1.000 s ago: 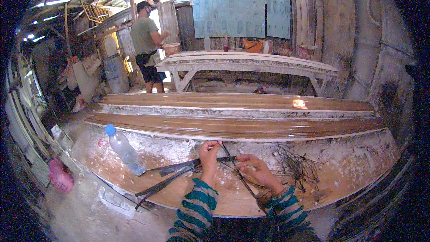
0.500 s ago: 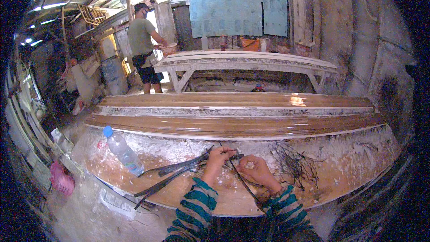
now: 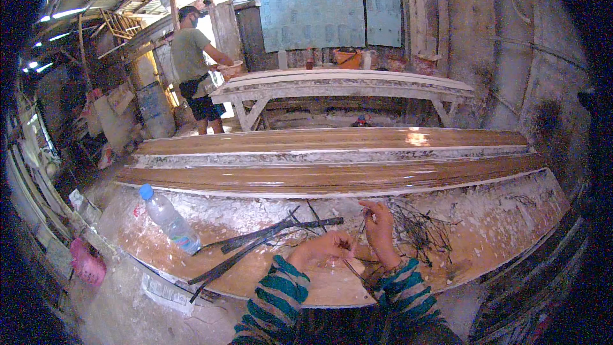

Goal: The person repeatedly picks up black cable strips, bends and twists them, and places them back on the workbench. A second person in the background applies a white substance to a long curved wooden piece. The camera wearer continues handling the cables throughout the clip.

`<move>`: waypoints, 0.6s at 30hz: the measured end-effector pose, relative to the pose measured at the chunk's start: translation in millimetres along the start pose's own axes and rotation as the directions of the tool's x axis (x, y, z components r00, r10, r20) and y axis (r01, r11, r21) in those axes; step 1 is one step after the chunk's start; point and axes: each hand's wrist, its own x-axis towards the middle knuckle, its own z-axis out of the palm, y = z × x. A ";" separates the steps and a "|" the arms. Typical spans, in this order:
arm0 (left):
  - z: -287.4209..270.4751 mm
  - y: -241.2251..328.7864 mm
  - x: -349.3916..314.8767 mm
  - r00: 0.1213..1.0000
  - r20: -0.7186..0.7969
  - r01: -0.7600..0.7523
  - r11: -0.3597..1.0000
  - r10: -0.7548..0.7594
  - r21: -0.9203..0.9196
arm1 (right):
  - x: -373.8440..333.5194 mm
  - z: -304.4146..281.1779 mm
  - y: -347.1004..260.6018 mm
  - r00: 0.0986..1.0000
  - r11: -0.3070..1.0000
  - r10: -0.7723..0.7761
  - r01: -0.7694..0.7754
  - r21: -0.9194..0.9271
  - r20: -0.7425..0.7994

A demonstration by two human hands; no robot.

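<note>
My left hand (image 3: 324,247) is low over the near bench, its fingers pinched together on a thin dark strip (image 3: 355,271) that runs toward my right sleeve. To its right, my right hand (image 3: 381,233) is raised with thumb and fingertips drawn together; anything between them is too small to make out. Flat black strips (image 3: 250,246) lie crossed on the bench left of my left hand. Just beyond my right hand spreads a tangled heap of thin black strands (image 3: 424,233).
A clear plastic bottle with blue cap (image 3: 167,218) lies at the left. Long glossy brown panels (image 3: 332,179) stretch across behind my hands. Farther back, a person (image 3: 195,67) stands beside a whitish bench (image 3: 345,89) holding an orange container (image 3: 348,58).
My left hand has come down toward me and slightly right, off the ends of the black strips. My right hand has lifted away and its fingertips now point up.
</note>
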 end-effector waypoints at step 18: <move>-45.7 -8.1 -13.5 0.237 -0.970 0.002 0.999 0.046 0.048 | -9.4 0.8 -20.5 0.642 0.813 -0.271 -0.247 0.527 0.717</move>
